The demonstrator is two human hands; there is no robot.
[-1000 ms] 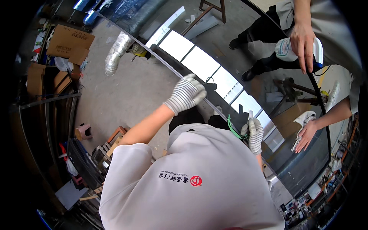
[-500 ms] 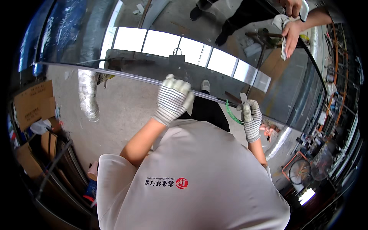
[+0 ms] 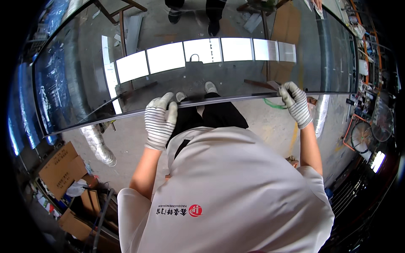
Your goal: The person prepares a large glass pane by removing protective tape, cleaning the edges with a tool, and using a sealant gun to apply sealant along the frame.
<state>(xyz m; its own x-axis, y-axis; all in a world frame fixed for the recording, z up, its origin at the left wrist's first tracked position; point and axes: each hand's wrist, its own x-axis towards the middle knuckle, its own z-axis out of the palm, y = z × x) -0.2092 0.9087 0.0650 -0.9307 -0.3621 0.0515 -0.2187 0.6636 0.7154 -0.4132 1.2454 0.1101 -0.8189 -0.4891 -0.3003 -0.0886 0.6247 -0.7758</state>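
A large glass pane [image 3: 228,78] with a dark edge strip lies before me, reflecting bright windows. My left hand [image 3: 159,120], in a white glove with dark stripes, rests at its near edge, fingers stretched and thumb apart. At the right part of that edge, my right hand [image 3: 296,103], gloved alike, has fingers and thumb closed on a thin flat blade-like piece [image 3: 274,85]; its exact kind is unclear. A green strip [image 3: 275,104] hangs beside these fingers, below the edge. Part of the right fingertips is hidden.
Another person's hand [image 3: 317,4] with a white cloth shows at the pane's far right corner. Foil-wrapped tubes [image 3: 98,145] stand under the glass. Cardboard boxes [image 3: 63,170] are at left; a wheel-like round frame [image 3: 362,137] and racks are at right.
My view has turned and shifted, so the pane's near edge looks more level. My hands are farther apart, the right one now at the edge. The other person's hand is nearly out of view.
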